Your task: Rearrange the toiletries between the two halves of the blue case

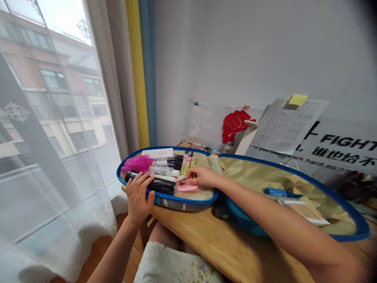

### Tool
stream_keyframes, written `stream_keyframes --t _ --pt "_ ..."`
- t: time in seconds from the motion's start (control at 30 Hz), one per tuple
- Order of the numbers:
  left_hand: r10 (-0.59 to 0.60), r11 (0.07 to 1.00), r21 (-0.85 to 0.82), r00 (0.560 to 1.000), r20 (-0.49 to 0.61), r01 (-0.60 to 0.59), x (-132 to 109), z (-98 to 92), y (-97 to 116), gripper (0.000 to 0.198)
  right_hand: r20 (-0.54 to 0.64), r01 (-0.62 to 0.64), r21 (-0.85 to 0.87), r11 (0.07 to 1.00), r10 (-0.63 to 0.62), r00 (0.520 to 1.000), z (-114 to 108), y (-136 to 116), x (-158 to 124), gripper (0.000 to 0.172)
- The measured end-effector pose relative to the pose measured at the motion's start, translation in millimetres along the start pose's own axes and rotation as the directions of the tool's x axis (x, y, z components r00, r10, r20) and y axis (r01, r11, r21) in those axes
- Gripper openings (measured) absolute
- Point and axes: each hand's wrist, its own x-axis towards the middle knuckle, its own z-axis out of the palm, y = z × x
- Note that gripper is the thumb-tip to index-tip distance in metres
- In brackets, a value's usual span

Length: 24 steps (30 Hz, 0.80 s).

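The black cylinder (163, 186) under the loosely spread left hand (139, 196) risked rolling if nudged by the right hand (202, 176), which held a small clear item (182, 181) in a nearly closed pinch.

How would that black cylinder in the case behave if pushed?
The black cylinder would probably roll, since its side looks round, though the blue rim beside it might stop it. Its glossy surface could feel slippery. It seems stiff, showing no visible dent beside the left hand.

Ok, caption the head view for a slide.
At an open blue-rimmed case: left hand on a black cylinder, right hand by a pink item.
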Motion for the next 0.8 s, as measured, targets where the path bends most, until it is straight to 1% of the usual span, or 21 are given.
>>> stream_keyframes --t 0.17,0.3,0.37,0.47,0.57,0.63,0.67,0.7,0.77,0.8 --pt "-0.003 1.000 0.001 1.000 0.005 0.003 0.5 -0.4 0.3 0.039 0.007 0.009 0.024 1.000 -0.010 1.000 3.2 3.2 0.8 0.018" --pt "0.014 1.000 0.006 1.000 0.001 -0.014 1.5 -0.8 0.5 0.038 -0.056 0.013 0.042 0.999 -0.011 0.998 1.5 5.2 3.0 0.018" --pt "0.018 1.000 0.008 1.000 0.003 -0.018 1.3 -0.8 0.4 0.039 -0.124 0.005 0.046 0.999 0.000 0.992 -10.0 6.6 2.4 0.018" --pt "0.012 1.000 0.011 1.000 0.009 -0.012 0.3 -0.4 0.1 0.039 -0.270 -0.044 0.052 0.998 0.057 0.961 -45.3 16.3 -6.8 0.025" --pt "-0.003 1.000 0.010 1.000 0.010 0.002 -0.3 0.1 -0.1 0.040 -0.381 -0.134 0.053 0.990 0.144 0.913 -90.0 43.4 -30.5 0.034" --pt "-0.001 1.000 0.004 1.000 0.001 0.001 -0.4 0.4 -0.3 0.039 -0.394 -0.226 0.013 0.974 0.212 0.894 -114.0 71.2 -53.4 0.031" --pt "0.002 1.000 0.000 1.000 -0.002 -0.002 -0.5 0.7 -0.4 0.040 -0.379 -0.280 -0.028 0.959 0.249 0.891 -122.1 86.8 -66.2 0.028" --pt "0.006 1.000 -0.003 1.000 -0.007 -0.006 -0.6 1.0 -0.6 0.040 -0.330 -0.358 -0.143 0.923 0.297 0.896 -127.2 102.5 -79.4 0.024" --pt "0.009 1.000 -0.006 1.000 -0.009 -0.009 -1.0 1.5 -1.1 0.040 -0.309 -0.445 -0.228 0.866 0.369 0.877 -128.6 131.4 -105.9 0.014" --pt "0.009 1.000 -0.006 1.000 -0.008 -0.009 -1.1 1.6 -1.4 0.041 -0.324 -0.482 -0.264 0.835 0.394 0.860 -125.8 143.6 -118.5 0.013"
